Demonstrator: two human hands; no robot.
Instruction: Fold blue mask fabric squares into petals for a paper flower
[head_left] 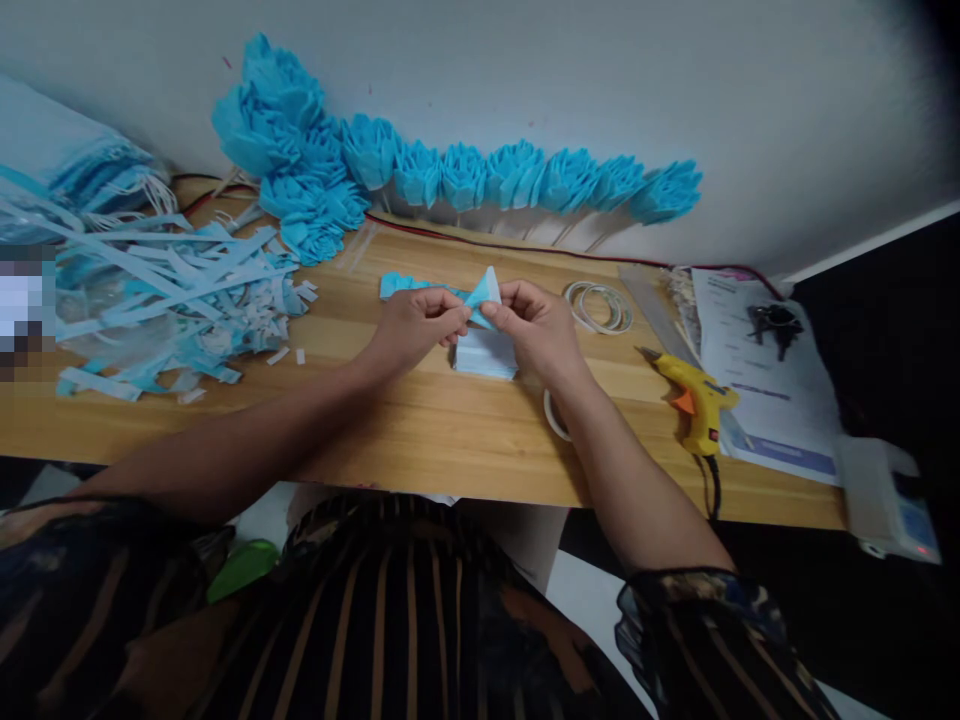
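Between my two hands is a small folded piece of light-blue material (486, 288) with a pointed tip standing up. My left hand (424, 325) pinches its left side between thumb and fingers. On the other side, my right hand (536, 325) grips its right edge, thumb in front. Just below my fingers lies a stack of pale-blue rectangular pieces (485, 355), its top partly covered by my hands. Behind my left hand sits a row of folded blue pieces (405, 284) on the wooden table (420, 430).
Blue flowers on sticks (517, 175) lean along the wall. Cut strips and scraps (180, 290) pile up at left. Rolls of tape (600, 306), a yellow glue gun (694, 400), a ruler (660, 315), printed papers (780, 390) and keys (775, 325) lie at right.
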